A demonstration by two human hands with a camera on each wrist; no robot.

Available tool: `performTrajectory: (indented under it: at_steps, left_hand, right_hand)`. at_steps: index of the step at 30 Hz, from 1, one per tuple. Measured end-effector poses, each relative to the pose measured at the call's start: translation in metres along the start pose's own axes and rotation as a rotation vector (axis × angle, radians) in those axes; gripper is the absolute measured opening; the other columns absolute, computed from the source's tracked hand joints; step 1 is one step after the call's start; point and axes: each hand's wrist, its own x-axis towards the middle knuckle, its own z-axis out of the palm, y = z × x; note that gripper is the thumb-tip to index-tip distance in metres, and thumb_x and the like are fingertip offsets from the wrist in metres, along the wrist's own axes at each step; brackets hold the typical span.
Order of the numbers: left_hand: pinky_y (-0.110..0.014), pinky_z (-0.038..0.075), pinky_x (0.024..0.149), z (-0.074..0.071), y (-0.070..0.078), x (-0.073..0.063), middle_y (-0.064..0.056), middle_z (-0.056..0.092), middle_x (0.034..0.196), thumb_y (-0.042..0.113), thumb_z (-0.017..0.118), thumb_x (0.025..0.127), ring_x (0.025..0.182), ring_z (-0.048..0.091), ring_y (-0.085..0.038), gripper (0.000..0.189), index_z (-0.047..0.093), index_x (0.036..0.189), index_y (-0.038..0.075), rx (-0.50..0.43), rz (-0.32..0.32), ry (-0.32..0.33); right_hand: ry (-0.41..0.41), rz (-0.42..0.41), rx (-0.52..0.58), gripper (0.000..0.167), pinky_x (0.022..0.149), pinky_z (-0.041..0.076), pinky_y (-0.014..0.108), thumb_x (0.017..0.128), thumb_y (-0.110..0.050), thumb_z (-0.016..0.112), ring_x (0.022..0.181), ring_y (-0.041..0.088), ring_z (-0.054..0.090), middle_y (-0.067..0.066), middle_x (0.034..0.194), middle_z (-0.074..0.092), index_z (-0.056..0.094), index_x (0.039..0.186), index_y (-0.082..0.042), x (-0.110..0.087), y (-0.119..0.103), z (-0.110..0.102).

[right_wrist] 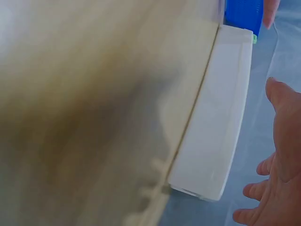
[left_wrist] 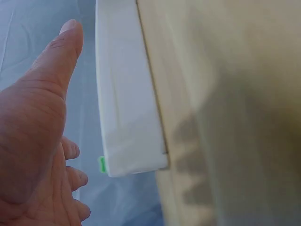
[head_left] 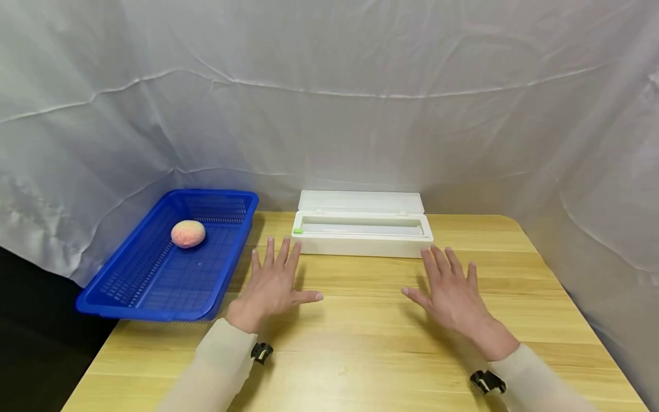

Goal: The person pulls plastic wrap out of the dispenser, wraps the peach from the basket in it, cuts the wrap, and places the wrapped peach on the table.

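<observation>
A long white box [head_left: 362,247] with its lid [head_left: 360,201] raised lies at the back of the wooden table, a small green piece [head_left: 298,231] at its left end. My left hand [head_left: 270,289], fingers spread, hovers in front of the box's left end and holds nothing. Opposite it, my right hand [head_left: 455,297] is likewise spread and bare, near the box's right front corner. Both wrist views show the box's white front, with the left thumb [left_wrist: 59,56] and right thumb [right_wrist: 280,94] apart from it.
At the left stands a blue plastic basket [head_left: 226,286] with perforated sides. Inside it lies a pink and yellow peach-like fruit [head_left: 187,234]. A pale grey cloth [head_left: 360,131] hangs behind and beside the wooden table [head_left: 355,349].
</observation>
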Motion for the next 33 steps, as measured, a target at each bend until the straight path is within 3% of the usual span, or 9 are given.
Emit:
performTrajectory:
  at_steps: [5,8,12,17,21,26,33]
  left_hand:
    - [-0.079,0.007,0.121,-0.017,0.002,0.021,-0.02,0.009,0.176,0.091,0.053,0.084,0.16,-0.002,-0.05,0.123,0.013,0.17,0.013,0.014,0.009,-0.008]
    - [-0.078,0.013,0.121,-0.026,0.003,0.041,-0.019,0.015,0.175,0.083,0.058,0.089,0.161,0.003,-0.05,0.114,0.019,0.17,0.012,0.024,0.023,0.012]
    - [-0.078,0.023,0.119,-0.031,0.007,0.069,-0.018,0.034,0.17,0.065,0.066,0.096,0.159,0.018,-0.049,0.095,0.032,0.165,0.01,0.035,0.063,0.015]
    - [-0.078,0.022,0.12,-0.025,0.014,0.094,-0.013,0.044,0.164,0.06,0.068,0.097,0.157,0.029,-0.042,0.083,0.045,0.16,0.012,0.05,0.091,-0.074]
    - [-0.077,0.02,0.121,-0.018,0.018,0.103,-0.012,0.046,0.163,0.061,0.069,0.096,0.154,0.034,-0.038,0.079,0.05,0.156,0.013,0.07,0.08,-0.12]
    - [-0.078,0.015,0.122,-0.014,0.016,0.107,-0.012,0.043,0.165,0.062,0.069,0.096,0.155,0.034,-0.036,0.083,0.045,0.16,0.014,0.063,0.062,-0.139]
    - [-0.081,0.015,0.119,-0.015,0.011,0.115,-0.009,0.046,0.164,0.063,0.072,0.094,0.154,0.039,-0.032,0.082,0.049,0.155,0.014,0.042,0.075,-0.161]
  right_hand:
    - [0.005,-0.029,0.001,0.096,0.109,0.019,0.088,0.1,-0.065,0.06,0.153,0.056,0.025,0.027,0.166,0.032,0.026,0.165,-0.003,0.02,0.004,-0.011]
    - [0.01,-0.09,0.01,0.09,0.11,0.03,0.082,0.101,-0.053,0.067,0.148,0.055,0.035,0.028,0.161,0.039,0.03,0.163,0.0,0.042,0.012,-0.018]
    - [-0.066,-0.132,0.062,0.074,0.114,0.038,0.071,0.103,-0.039,0.068,0.142,0.054,0.043,0.03,0.155,0.048,0.04,0.157,0.004,0.074,0.024,-0.022]
    - [-0.191,-0.114,0.085,0.067,0.119,0.033,0.07,0.106,-0.046,0.062,0.145,0.055,0.041,0.028,0.154,0.052,0.053,0.15,0.003,0.1,0.033,-0.016]
    - [-0.225,-0.102,0.059,0.07,0.114,0.033,0.076,0.105,-0.054,0.06,0.146,0.057,0.038,0.026,0.153,0.055,0.057,0.148,0.001,0.109,0.034,-0.01]
    - [-0.252,-0.086,0.039,0.074,0.113,0.033,0.077,0.103,-0.058,0.058,0.147,0.057,0.036,0.024,0.155,0.053,0.056,0.149,0.0,0.113,0.031,-0.006]
    - [-0.311,-0.077,0.023,0.08,0.11,0.034,0.077,0.103,-0.064,0.055,0.148,0.053,0.037,0.023,0.159,0.048,0.052,0.153,-0.001,0.12,0.033,-0.007]
